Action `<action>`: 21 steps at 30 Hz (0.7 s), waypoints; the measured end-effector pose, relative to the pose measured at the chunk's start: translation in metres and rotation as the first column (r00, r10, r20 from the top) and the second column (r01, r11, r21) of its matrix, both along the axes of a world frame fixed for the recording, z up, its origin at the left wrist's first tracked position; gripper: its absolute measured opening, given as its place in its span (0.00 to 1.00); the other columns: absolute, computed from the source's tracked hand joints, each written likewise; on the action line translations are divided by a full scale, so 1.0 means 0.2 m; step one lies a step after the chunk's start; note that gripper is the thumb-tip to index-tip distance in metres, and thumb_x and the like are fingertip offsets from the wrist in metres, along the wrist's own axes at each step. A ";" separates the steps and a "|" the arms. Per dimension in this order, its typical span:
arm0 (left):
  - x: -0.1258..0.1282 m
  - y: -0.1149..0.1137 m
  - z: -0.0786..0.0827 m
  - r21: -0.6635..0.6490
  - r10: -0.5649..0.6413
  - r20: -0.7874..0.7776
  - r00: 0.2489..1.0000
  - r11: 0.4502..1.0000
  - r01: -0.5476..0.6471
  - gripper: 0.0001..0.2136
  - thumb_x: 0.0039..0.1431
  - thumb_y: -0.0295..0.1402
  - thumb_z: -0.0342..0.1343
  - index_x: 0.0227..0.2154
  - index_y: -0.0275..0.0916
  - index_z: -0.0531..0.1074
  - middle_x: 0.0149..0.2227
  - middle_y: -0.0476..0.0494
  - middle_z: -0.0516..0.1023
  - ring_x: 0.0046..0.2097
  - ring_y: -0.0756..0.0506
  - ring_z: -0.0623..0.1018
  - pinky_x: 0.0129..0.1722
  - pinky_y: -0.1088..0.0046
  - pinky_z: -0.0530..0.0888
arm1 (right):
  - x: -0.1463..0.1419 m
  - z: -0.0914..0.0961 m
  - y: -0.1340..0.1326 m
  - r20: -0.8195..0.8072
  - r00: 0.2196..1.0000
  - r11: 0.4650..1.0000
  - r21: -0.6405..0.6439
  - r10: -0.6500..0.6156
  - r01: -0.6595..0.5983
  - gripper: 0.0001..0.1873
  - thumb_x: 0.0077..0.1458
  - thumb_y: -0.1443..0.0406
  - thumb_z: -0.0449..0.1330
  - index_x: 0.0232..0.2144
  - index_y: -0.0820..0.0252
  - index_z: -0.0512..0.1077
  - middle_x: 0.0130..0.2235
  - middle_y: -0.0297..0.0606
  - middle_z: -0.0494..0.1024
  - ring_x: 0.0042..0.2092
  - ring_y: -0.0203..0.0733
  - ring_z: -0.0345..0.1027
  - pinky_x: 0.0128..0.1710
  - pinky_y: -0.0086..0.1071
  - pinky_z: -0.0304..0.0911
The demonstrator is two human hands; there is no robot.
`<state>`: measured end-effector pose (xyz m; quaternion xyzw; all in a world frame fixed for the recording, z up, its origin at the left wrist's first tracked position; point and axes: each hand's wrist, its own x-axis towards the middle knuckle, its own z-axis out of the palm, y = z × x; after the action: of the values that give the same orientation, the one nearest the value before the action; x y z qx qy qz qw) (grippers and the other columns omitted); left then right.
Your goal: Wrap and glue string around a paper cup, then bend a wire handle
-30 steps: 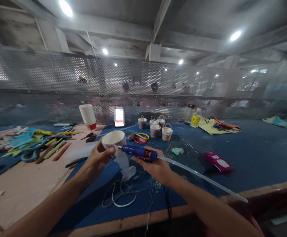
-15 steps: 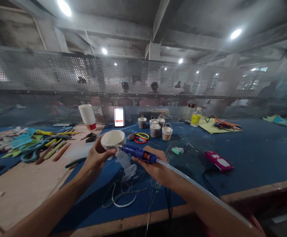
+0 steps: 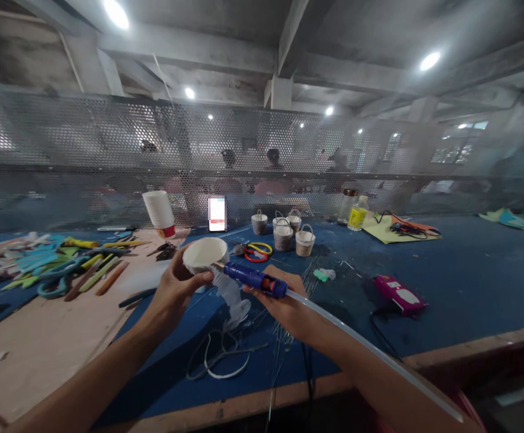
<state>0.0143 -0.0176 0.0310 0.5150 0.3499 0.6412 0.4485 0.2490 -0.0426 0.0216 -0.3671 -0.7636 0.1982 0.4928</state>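
My left hand (image 3: 181,288) is closed round a white paper cup (image 3: 205,252), tilted so that its inside shows. A pale, thin strip (image 3: 232,294) hangs from the cup's near side down toward the blue mat. In my right hand (image 3: 284,300) is a blue glue gun (image 3: 253,278), a long clear glue stick (image 3: 361,337) trailing out of its back end. The gun's nozzle points left and meets, or nearly meets, the cup's outer side below the rim. Loose pale cord (image 3: 226,364) lies in curls on the mat below my hands.
Several small baskets with handles (image 3: 282,237) stand behind my right hand, beside red-and-yellow-handled scissors (image 3: 258,251). A lit phone (image 3: 217,213) and stacked paper cups (image 3: 158,213) are at the back. Scissors (image 3: 59,279) and tools lie left; a magenta device (image 3: 399,294) and bottles (image 3: 357,213) right.
Hardly anything differs. The cup and the glue gun's tip have shifted very slightly; both hands keep their holds.
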 end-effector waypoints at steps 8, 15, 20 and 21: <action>-0.01 0.01 -0.01 0.009 0.012 -0.012 1.000 1.000 -0.012 0.32 0.40 0.31 0.74 0.52 0.44 0.73 0.46 0.46 0.80 0.45 0.43 0.78 0.39 0.74 0.74 | 0.01 0.01 0.00 0.046 0.999 0.999 0.041 0.004 -0.005 0.07 0.61 0.58 0.62 0.37 0.53 0.75 0.35 0.37 0.79 0.37 0.44 0.73 0.38 0.33 0.65; -0.01 0.01 -0.01 0.010 -0.008 -0.010 1.000 1.000 0.008 0.32 0.42 0.30 0.73 0.53 0.44 0.72 0.45 0.46 0.79 0.44 0.45 0.77 0.39 0.76 0.74 | 0.01 0.00 0.00 0.081 0.995 0.993 0.107 -0.056 0.047 0.09 0.62 0.59 0.61 0.32 0.56 0.70 0.32 0.35 0.77 0.33 0.41 0.71 0.33 0.32 0.60; -0.01 0.02 -0.01 0.009 -0.015 0.003 1.000 1.000 0.015 0.31 0.41 0.29 0.73 0.52 0.44 0.73 0.44 0.46 0.79 0.43 0.45 0.77 0.38 0.76 0.75 | 0.01 -0.03 0.02 0.101 0.991 0.990 0.114 -0.091 0.079 0.10 0.62 0.58 0.61 0.32 0.56 0.69 0.30 0.34 0.76 0.32 0.40 0.70 0.32 0.32 0.58; -0.01 0.02 -0.01 0.008 -0.016 0.004 1.000 1.000 0.016 0.31 0.41 0.29 0.73 0.52 0.44 0.73 0.44 0.47 0.79 0.43 0.45 0.77 0.38 0.76 0.75 | 0.01 -0.03 0.03 0.105 0.989 0.988 0.126 -0.107 0.094 0.11 0.62 0.57 0.61 0.32 0.57 0.69 0.30 0.34 0.75 0.32 0.40 0.70 0.32 0.31 0.58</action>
<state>0.0114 -0.0141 0.0282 0.5184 0.3420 0.6400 0.4524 0.2508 -0.0374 0.0152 -0.3852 -0.7809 0.1056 0.4803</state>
